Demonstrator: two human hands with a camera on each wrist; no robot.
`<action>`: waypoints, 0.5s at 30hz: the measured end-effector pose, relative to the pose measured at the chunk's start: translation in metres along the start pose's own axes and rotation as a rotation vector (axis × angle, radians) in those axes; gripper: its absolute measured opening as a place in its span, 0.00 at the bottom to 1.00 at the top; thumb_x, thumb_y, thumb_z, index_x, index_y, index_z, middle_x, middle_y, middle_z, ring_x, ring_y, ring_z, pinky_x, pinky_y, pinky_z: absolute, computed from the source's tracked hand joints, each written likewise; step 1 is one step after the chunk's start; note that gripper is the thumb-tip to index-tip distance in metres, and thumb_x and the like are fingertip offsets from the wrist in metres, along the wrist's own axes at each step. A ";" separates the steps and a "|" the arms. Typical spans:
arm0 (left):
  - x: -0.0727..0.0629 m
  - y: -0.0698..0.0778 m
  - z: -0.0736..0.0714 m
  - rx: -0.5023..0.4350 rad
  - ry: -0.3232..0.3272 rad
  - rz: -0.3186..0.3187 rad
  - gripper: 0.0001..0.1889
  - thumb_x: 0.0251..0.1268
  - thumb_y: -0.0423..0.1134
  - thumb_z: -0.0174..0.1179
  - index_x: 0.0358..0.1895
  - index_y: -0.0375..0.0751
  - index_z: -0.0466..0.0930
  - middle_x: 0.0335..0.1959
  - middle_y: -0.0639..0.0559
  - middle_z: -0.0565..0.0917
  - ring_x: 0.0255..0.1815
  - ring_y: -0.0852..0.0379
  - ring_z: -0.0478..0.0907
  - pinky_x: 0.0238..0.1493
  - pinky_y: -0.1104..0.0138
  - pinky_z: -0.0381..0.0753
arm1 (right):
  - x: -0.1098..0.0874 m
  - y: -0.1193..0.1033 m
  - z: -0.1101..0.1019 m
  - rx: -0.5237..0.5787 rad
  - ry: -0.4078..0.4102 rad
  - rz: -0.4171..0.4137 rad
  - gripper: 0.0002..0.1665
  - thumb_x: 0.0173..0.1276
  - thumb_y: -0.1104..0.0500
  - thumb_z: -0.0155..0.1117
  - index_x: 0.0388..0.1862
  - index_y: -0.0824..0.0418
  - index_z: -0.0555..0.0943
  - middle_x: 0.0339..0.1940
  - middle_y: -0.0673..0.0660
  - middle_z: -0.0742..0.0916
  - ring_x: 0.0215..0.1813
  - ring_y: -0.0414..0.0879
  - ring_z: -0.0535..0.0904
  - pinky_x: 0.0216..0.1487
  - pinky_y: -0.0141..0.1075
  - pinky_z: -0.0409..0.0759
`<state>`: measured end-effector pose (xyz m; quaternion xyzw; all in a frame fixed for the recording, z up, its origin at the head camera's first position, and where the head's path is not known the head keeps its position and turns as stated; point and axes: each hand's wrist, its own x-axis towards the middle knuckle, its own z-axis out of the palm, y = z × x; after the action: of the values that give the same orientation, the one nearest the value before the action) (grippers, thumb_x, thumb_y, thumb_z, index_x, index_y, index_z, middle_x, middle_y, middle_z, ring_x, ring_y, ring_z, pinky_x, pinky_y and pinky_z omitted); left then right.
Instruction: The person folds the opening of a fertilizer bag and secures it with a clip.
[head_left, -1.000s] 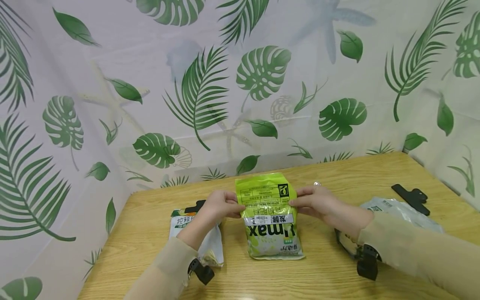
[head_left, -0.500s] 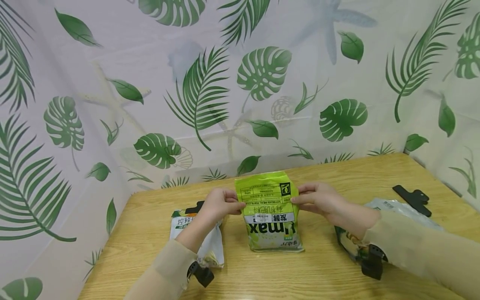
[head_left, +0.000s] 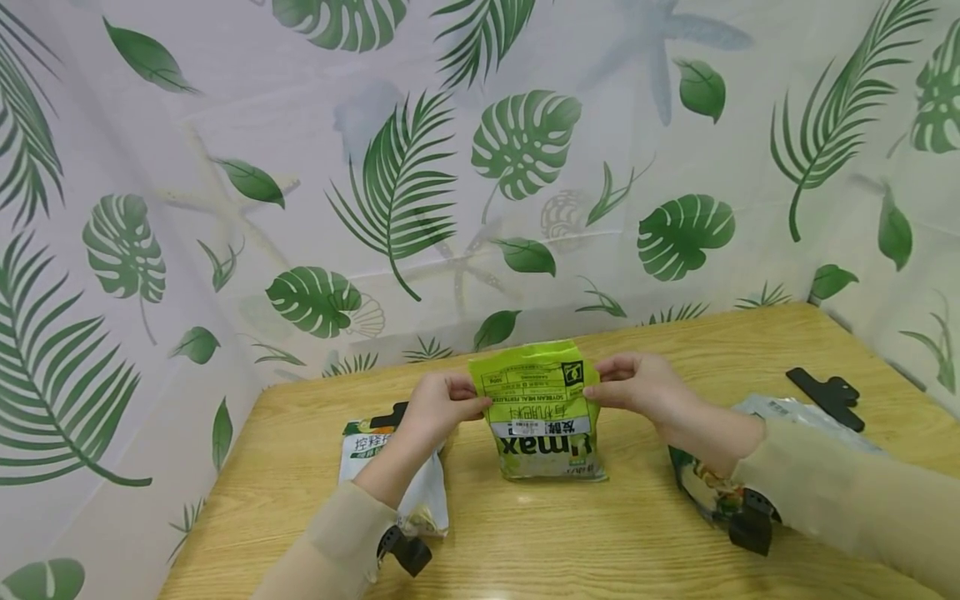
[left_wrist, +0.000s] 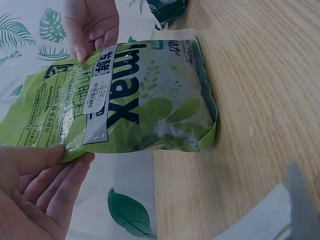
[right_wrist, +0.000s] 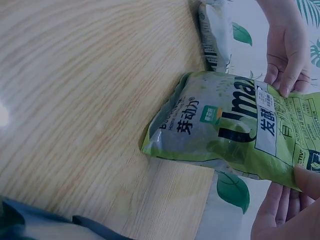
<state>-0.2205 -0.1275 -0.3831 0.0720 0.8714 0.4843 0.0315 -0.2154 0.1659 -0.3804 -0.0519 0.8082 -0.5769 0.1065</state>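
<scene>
A green and pale fertilizer bag (head_left: 536,433) labelled "Umax" and "soybean meal fertilizer" stands on the wooden table in the middle of the head view. My left hand (head_left: 435,408) pinches its upper left edge between thumb and fingers. At the upper right edge, my right hand (head_left: 641,392) pinches it the same way. The bag's top is held up and spread flat between both hands. In the left wrist view, the full lower part of the bag (left_wrist: 150,100) reaches down to the table, its bottom seam right at the wood.
Left of the fertilizer bag lies a white bag (head_left: 427,492), partly behind the left forearm, with a black clip (head_left: 390,415) at its top. Under the right forearm lies a silvery bag with a dark green part (head_left: 693,479). Another black clip (head_left: 825,398) rests behind it. A leaf-print cloth (head_left: 525,250) hangs behind the table.
The fertilizer bag has moved slightly away from me, its bottom edge now farther back on the table. Both hands keep their pinch on its sides, the right slightly higher.
</scene>
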 end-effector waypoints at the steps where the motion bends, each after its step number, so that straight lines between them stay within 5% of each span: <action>1: 0.000 0.000 0.000 -0.001 0.003 0.001 0.04 0.71 0.31 0.69 0.38 0.34 0.91 0.38 0.40 0.94 0.39 0.49 0.92 0.53 0.55 0.91 | -0.001 0.000 0.000 -0.013 0.002 -0.008 0.30 0.74 0.60 0.71 0.68 0.74 0.75 0.65 0.70 0.83 0.62 0.56 0.81 0.67 0.54 0.80; 8: 0.000 -0.002 0.001 -0.016 0.015 0.026 0.04 0.70 0.29 0.69 0.41 0.33 0.92 0.40 0.38 0.94 0.42 0.44 0.93 0.52 0.54 0.91 | 0.000 0.001 0.002 -0.016 0.020 -0.040 0.27 0.73 0.60 0.71 0.65 0.73 0.77 0.65 0.69 0.84 0.64 0.59 0.80 0.68 0.55 0.78; 15: -0.002 -0.002 0.000 -0.010 0.018 0.057 0.04 0.69 0.29 0.70 0.43 0.33 0.92 0.40 0.38 0.94 0.40 0.48 0.93 0.50 0.57 0.92 | -0.001 0.001 0.002 -0.028 -0.008 -0.014 0.32 0.77 0.60 0.68 0.72 0.74 0.72 0.69 0.73 0.79 0.69 0.65 0.77 0.71 0.58 0.77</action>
<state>-0.2190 -0.1286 -0.3850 0.0924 0.8668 0.4899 0.0104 -0.2143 0.1647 -0.3822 -0.0617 0.8154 -0.5660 0.1050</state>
